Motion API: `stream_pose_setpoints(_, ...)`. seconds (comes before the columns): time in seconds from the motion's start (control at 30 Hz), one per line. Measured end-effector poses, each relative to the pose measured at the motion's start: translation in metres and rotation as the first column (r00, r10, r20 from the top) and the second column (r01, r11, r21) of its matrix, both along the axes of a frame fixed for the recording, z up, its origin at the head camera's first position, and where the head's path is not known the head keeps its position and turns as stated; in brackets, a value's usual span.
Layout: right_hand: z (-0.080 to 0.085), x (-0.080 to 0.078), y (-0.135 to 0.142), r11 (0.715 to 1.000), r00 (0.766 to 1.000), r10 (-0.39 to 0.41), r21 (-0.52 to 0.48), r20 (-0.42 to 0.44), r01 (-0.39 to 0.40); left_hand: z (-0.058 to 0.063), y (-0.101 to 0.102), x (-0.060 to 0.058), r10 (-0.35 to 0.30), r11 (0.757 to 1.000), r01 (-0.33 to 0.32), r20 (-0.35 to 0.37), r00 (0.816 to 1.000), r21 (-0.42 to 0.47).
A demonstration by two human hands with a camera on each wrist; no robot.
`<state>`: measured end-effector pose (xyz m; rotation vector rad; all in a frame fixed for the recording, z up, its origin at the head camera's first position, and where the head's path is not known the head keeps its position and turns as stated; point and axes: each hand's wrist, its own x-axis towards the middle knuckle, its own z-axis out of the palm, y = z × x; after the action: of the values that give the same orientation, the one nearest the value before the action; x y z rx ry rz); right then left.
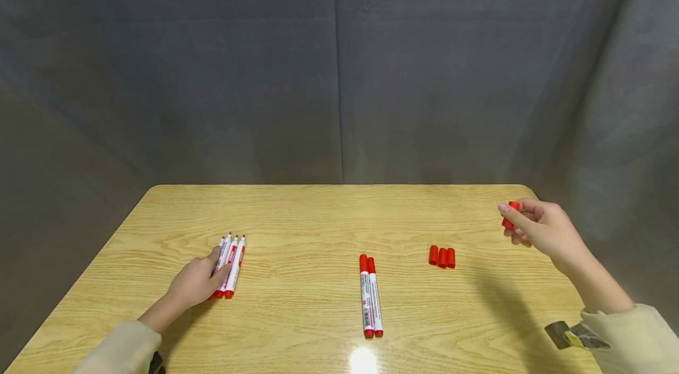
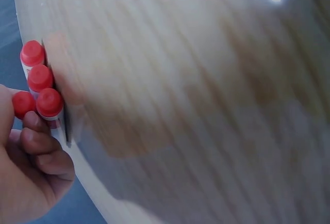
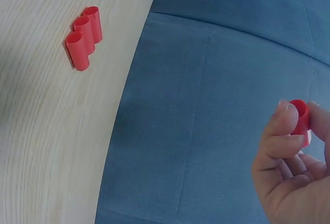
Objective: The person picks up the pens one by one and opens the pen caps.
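On the left of the table, several uncapped white markers [image 1: 234, 271] with red ends lie side by side, their dark tips pointing away. My left hand [image 1: 193, 283] is over the leftmost of them and pinches one marker [image 2: 23, 104], whose red end shows between thumb and fingers in the left wrist view. My right hand [image 1: 554, 235] is raised above the table's right edge. Between its thumb and fingers it pinches a red marker cap [image 3: 300, 118], the hollow end visible in the right wrist view. Three more red caps [image 1: 442, 257] lie together on the table, left of that hand.
Two capped red markers [image 1: 371, 297] lie next to each other near the middle of the wooden table [image 1: 302, 215]. A dark grey curtain [image 1: 239, 97] hangs behind the table and along its sides. Light glares off the front of the tabletop.
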<state>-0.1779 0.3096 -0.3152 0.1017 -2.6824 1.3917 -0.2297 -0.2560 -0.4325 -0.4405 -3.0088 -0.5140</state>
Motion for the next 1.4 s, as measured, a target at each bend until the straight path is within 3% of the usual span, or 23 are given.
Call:
stream_pose_setpoints(0.3,-0.014,-0.004,0.003,1.0,1.0,-0.002,0.004,0.014,0.002,0.004,0.006,0.0,0.069,0.996,-0.064,0.073,0.995,-0.062)
stream_pose_setpoints(0.53,-0.035,-0.012,0.005,1.0,0.996,0.01,0.011,0.083,-0.011,0.006,0.009,0.0,0.087,0.993,-0.08,0.08,0.993,-0.089)
stream_pose_setpoints(0.8,-0.055,-0.019,0.003,1.0,0.992,0.017,0.009,0.126,-0.019,0.008,0.012,0.001,0.07,0.996,-0.071,-0.015,0.997,-0.046)
stream_pose_setpoints(1.03,-0.072,-0.024,0.0,0.999,0.983,0.038,0.012,0.181,-0.041,0.02,0.026,0.008,0.037,0.999,-0.036,-0.123,0.992,0.015)
stream_pose_setpoints(1.4,-0.092,-0.032,-0.004,0.998,0.963,0.061,-0.011,0.264,-0.06,0.038,0.055,0.024,-0.035,0.993,0.053,-0.167,0.985,0.106)
